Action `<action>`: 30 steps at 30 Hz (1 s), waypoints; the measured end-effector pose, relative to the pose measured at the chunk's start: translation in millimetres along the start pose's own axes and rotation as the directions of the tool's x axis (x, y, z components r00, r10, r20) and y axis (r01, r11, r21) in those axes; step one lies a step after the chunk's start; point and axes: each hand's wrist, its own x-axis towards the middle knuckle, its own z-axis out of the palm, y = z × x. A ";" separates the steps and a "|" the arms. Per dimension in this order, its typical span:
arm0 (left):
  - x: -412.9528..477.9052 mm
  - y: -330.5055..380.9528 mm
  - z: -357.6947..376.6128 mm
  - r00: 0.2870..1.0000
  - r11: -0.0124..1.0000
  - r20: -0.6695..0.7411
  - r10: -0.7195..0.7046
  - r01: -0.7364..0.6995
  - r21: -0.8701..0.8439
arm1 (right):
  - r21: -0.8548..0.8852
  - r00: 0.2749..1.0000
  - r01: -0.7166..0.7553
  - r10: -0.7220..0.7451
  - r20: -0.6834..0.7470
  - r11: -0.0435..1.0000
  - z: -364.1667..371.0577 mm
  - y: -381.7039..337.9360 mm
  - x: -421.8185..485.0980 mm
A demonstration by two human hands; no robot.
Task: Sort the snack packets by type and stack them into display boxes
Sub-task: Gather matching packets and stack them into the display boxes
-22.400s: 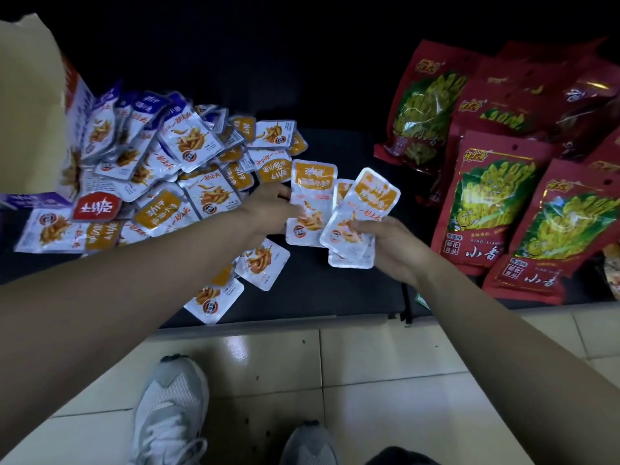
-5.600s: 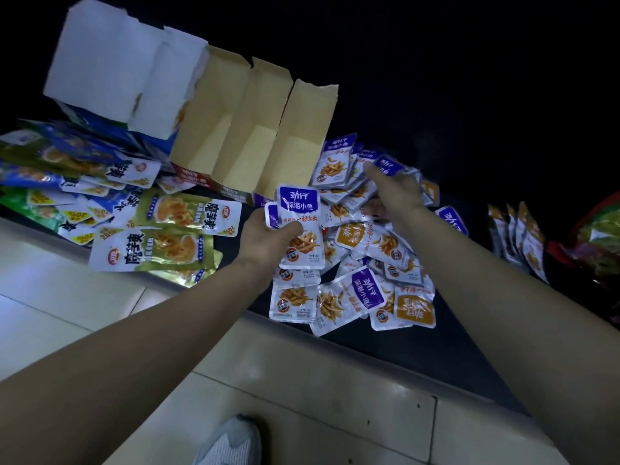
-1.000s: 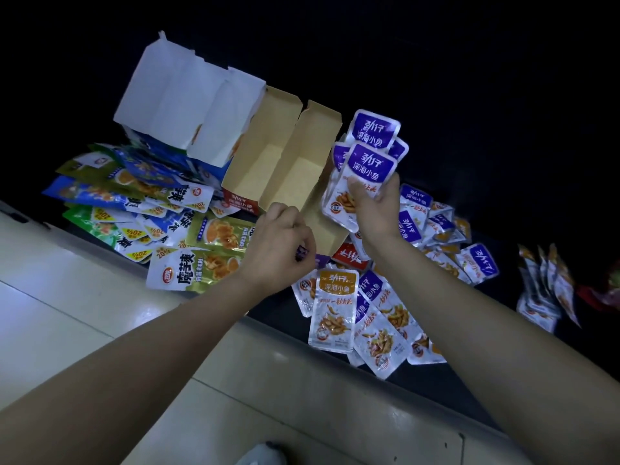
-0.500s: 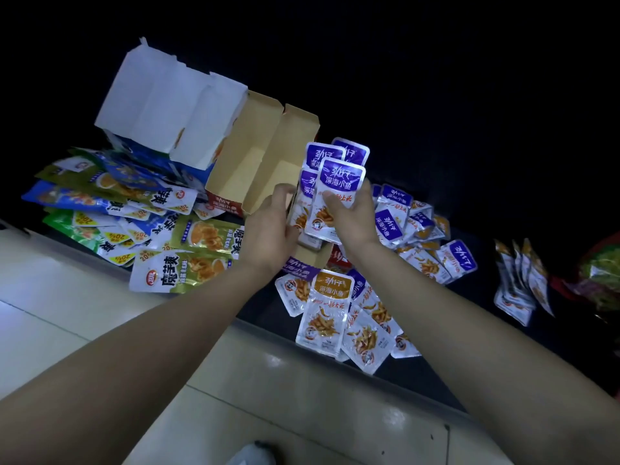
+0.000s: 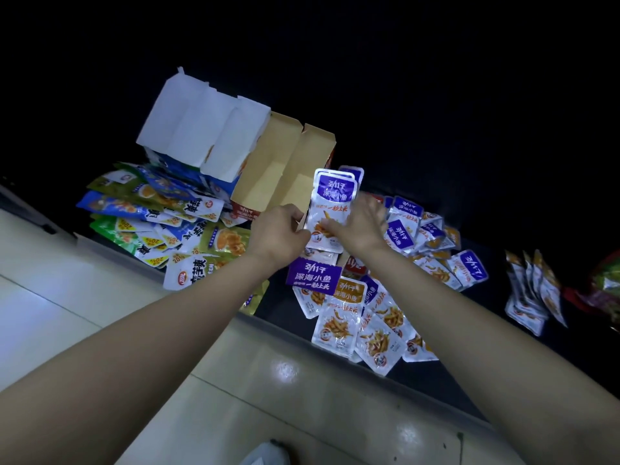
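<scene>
Purple packet stack (image 5: pixel 332 200) stands upright between 2 hands; left hand (image 5: pixel 280 231) fingers curl on its lower left edge; right hand (image 5: pixel 359 226) fingers clamp its lower right; stack sits at the mouth of the brown display box (image 5: pixel 273 169).

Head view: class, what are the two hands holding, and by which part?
The left hand and right hand together grip a stack of purple-topped packets by its lower end.

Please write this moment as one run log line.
left hand, right hand: grip purple packets | brown box: open, unfilled
</scene>
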 end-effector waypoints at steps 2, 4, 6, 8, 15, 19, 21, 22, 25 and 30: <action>-3.2 -2.0 0.4 0.998 0.996 0.045 -0.051 0.055 -0.071 | -0.047 0.999 -0.029 0.030 0.011 0.998 -2.7 3.0 -1.1; -6.5 -2.4 3.3 0.994 0.985 0.071 -0.080 0.090 -0.145 | 0.125 0.995 -0.032 0.019 0.100 0.992 -5.0 7.9 -2.2; -7.4 -3.5 5.6 0.994 0.983 0.065 -0.087 0.097 -0.157 | 0.331 0.987 -0.040 -0.014 0.160 0.943 -6.1 12.0 -3.7; -5.8 -7.0 6.3 0.995 0.985 0.049 -0.090 0.096 -0.145 | 0.351 0.996 0.000 -0.030 0.081 0.937 -8.9 14.7 -3.7; -11.2 -20.5 13.6 0.997 1.000 0.081 -0.012 0.013 0.000 | 0.423 0.968 -0.012 -0.096 0.233 0.906 -7.7 21.1 -6.3; -7.3 -19.9 9.7 1.000 0.999 0.003 -0.012 0.012 -0.036 | 0.363 0.971 0.004 -0.091 0.222 0.932 -9.7 19.9 -3.2; -4.2 -17.7 6.0 0.999 0.999 -0.031 -0.011 0.010 -0.033 | 0.234 0.946 -0.007 -0.069 0.316 0.972 -12.7 16.4 -2.9; -3.2 -16.3 4.8 1.000 1.000 -0.031 -0.001 0.001 -0.030 | 0.148 0.927 -0.031 -0.027 0.373 0.988 -13.1 14.2 -3.1; -4.0 -10.4 3.2 0.999 0.999 0.001 0.033 -0.033 -0.029 | 0.034 0.927 -0.082 0.064 0.369 0.996 -10.4 5.1 -1.7; -5.6 -8.9 3.7 0.999 0.999 -0.018 0.032 -0.033 -0.025 | 0.153 0.994 -0.018 0.002 0.106 0.988 -12.5 11.8 8.8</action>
